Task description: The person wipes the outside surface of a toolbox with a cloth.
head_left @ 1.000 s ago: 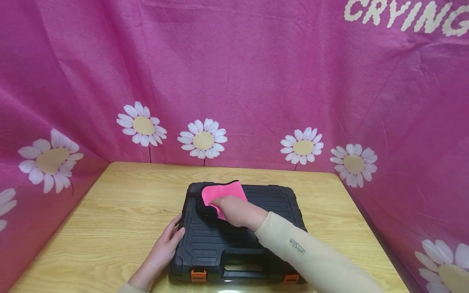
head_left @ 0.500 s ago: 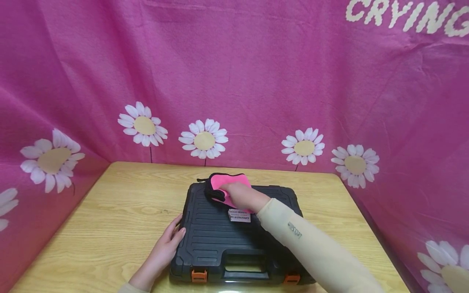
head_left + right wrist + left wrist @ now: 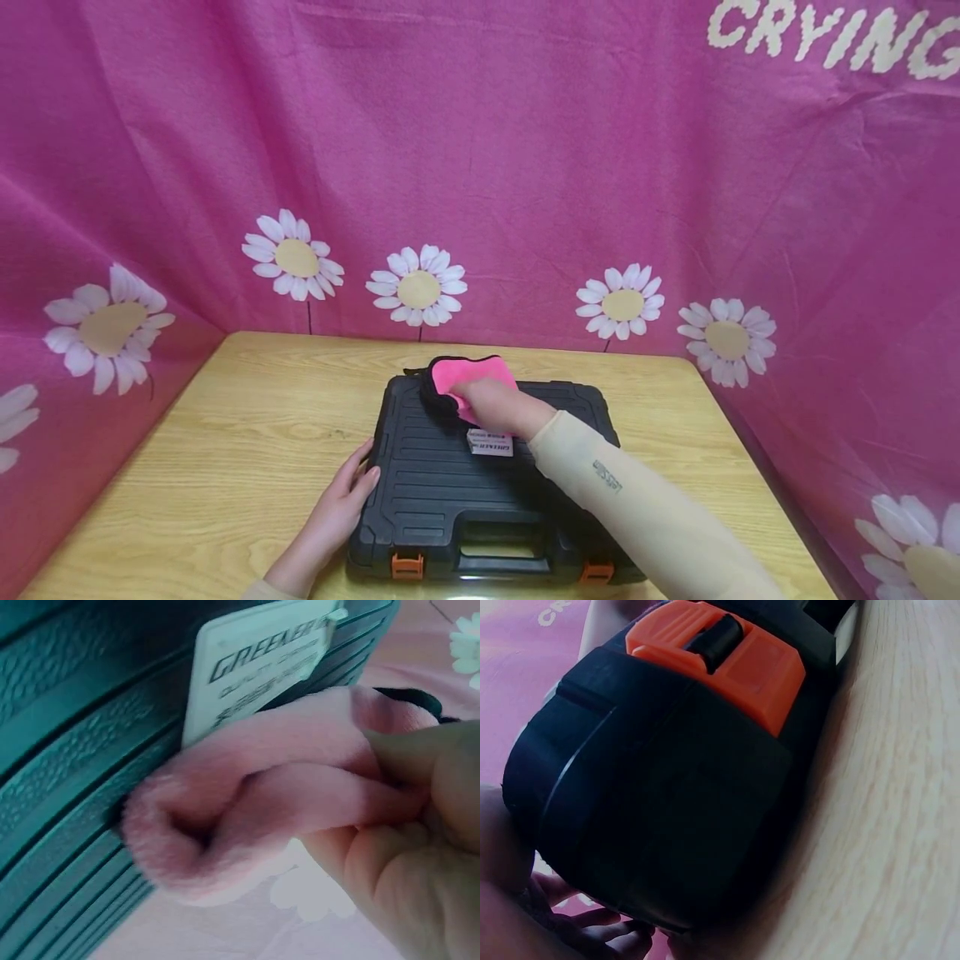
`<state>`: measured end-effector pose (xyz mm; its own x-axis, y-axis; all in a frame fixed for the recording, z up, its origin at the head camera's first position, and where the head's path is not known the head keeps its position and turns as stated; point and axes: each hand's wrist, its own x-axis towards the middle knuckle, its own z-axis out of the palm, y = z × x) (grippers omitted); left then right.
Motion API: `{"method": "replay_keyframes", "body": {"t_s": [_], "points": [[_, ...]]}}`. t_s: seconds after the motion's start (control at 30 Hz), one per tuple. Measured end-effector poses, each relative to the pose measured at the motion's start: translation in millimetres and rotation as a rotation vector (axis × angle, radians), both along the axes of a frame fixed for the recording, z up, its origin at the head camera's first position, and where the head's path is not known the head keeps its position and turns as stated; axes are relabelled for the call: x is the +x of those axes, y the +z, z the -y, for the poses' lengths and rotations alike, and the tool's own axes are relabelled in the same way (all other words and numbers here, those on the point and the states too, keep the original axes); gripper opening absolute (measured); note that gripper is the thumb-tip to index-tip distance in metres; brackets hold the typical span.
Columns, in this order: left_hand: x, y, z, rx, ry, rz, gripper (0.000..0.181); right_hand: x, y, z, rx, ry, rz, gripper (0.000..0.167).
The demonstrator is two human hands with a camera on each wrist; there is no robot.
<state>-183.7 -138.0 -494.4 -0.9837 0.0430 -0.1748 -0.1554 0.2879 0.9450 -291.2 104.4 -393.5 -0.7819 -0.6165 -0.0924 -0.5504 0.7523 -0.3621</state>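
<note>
A black tool case (image 3: 427, 492) lies flat with its handle toward me. My left hand (image 3: 341, 500) holds its left edge, thumb on top and fingers along the side. In the left wrist view those fingers (image 3: 622, 937) are partly behind the case's corner. My right hand (image 3: 495, 402) grips a folded pink cloth (image 3: 472, 371) with dark edging, on the far part of the lid. Close up in the right wrist view, the cloth (image 3: 247, 787) bulges in a fold between thumb and fingers, beside a white label (image 3: 259, 667) printed "GREEKER".
The case has two orange latches (image 3: 407, 567) on its front edge. It stands on a wood-grain table (image 3: 247, 433). A pink curtain with daisies (image 3: 417, 287) hangs behind the table and along both sides.
The right hand has moved the cloth away from me and slightly right across the lid, uncovering the label. In the last half second it has hardly shifted. The left hand stays put.
</note>
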Motion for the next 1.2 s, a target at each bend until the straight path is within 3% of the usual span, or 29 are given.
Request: {"method": "replay_keyframes", "body": {"t_s": [0.07, 0.1, 0.17, 0.4, 0.5, 0.87, 1.2], "points": [[-0.3, -0.2, -0.6, -0.004, -0.001, -0.005, 0.060, 5.9, -0.2, -0.1, 0.033, 0.028, -0.023, 0.014], [-0.4, -0.1, -0.9, -0.006, -0.003, -0.007, 0.060, 9.0, -0.2, 0.0, 0.083, 0.068, -0.092, 0.012], [-0.7, 0.5, -1.5, -0.004, -0.007, -0.010, 0.060, 16.3, -0.2, -0.4, 0.112, 0.079, -0.108, 0.009], [-1.7, 1.1, -1.8, -0.012, -0.012, -0.011, 0.059, 51.4, 3.1, -1.4, 0.204, 0.043, -0.066, 0.043], [-2.3, 0.3, -0.2, -0.018, -0.010, 0.007, 0.060, 67.4, 2.3, -0.5, 0.237, 0.055, -0.076, 0.048], [-1.1, 1.3, -1.2, -0.013, -0.016, 0.001, 0.059, 116.4, 4.0, -9.7, 0.266, 0.125, -0.100, 0.055], [-0.6, 1.7, -2.7, -0.023, -0.019, -0.004, 0.059, 144.7, 4.7, -19.4, 0.276, 0.181, -0.089, 0.051]]}}
